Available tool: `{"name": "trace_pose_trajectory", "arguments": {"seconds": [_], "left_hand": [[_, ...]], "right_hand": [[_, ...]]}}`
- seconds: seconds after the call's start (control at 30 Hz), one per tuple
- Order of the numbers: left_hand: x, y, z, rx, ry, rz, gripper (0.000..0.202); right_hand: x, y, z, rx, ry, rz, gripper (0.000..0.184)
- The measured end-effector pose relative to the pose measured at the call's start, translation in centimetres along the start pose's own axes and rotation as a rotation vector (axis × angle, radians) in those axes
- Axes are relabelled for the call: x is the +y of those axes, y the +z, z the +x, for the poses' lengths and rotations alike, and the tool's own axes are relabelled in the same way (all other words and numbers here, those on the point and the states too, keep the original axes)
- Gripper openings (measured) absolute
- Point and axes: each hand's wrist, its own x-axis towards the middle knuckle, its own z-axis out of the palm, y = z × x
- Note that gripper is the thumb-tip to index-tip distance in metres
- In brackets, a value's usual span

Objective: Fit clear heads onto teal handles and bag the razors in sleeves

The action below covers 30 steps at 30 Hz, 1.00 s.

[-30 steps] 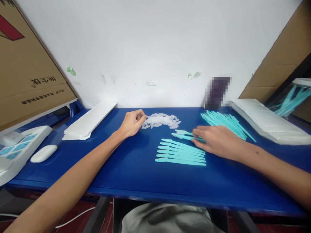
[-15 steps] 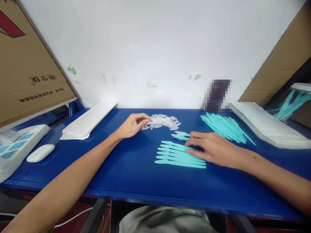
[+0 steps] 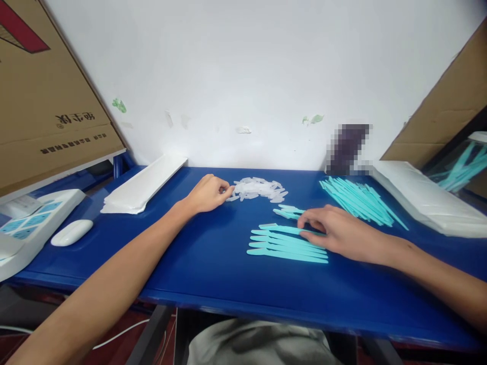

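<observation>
My left hand (image 3: pixel 210 193) is closed in a pinch at the left edge of a heap of small translucent blade caps (image 3: pixel 261 188). Whatever lies between its thumb and forefinger is too small to make out. With thumb and fingers, my right hand (image 3: pixel 331 228) grips a teal eyebrow razor (image 3: pixel 279 229) by its handle, the blade end pointing left. Just below it, several more teal razors (image 3: pixel 283 248) lie side by side in a row. A few capped-looking razors (image 3: pixel 286 212) lie above, partly hidden behind my right fingers.
A larger pile of teal razors (image 3: pixel 359 200) lies at the back right, beside a white padded pack (image 3: pixel 429 200). On the left are a stack of white sheets (image 3: pixel 142 187), a white mouse-shaped object (image 3: pixel 72 232) and a white device (image 3: pixel 41 223). Cardboard (image 3: pixel 57 91) stands at the left.
My right hand has closed on the top razor of the row and shifted it slightly up and away from the others. My left hand stays at the caps, its fingertips more tightly pinched.
</observation>
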Motion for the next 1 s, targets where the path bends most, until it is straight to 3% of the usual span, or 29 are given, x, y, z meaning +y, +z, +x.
{"name": "trace_pose_trajectory", "arguments": {"seconds": [0.07,0.23,0.43,0.63,0.87,1.0], "left_hand": [[-0.1,-0.3,-0.1,-0.034,-0.017,-0.037,0.033],[-0.4,-0.8,-0.2,-0.113,0.128,0.045,0.029],[-0.7,-1.2,-0.2,-0.206,0.136,0.161,0.031],[-0.3,-1.5,-0.4,-0.261,0.152,0.048,0.024],[-1.1,-0.9,-0.3,-0.113,0.171,0.16,0.037],[-2.3,-0.1,-0.2,-0.121,0.201,0.207,0.036]], "right_hand": [[0.3,0.2,-0.1,-0.006,0.036,0.027,0.022],[0.3,0.3,-0.4,-0.025,0.025,0.043,0.019],[-0.2,-0.1,-0.2,0.196,-0.066,0.107,0.024],[-0.1,0.0,0.2,0.276,0.046,0.333,0.024],[-0.4,0.2,0.2,0.235,0.098,0.258,0.039],[-0.4,0.1,0.2,0.226,0.173,0.292,0.044]]}}
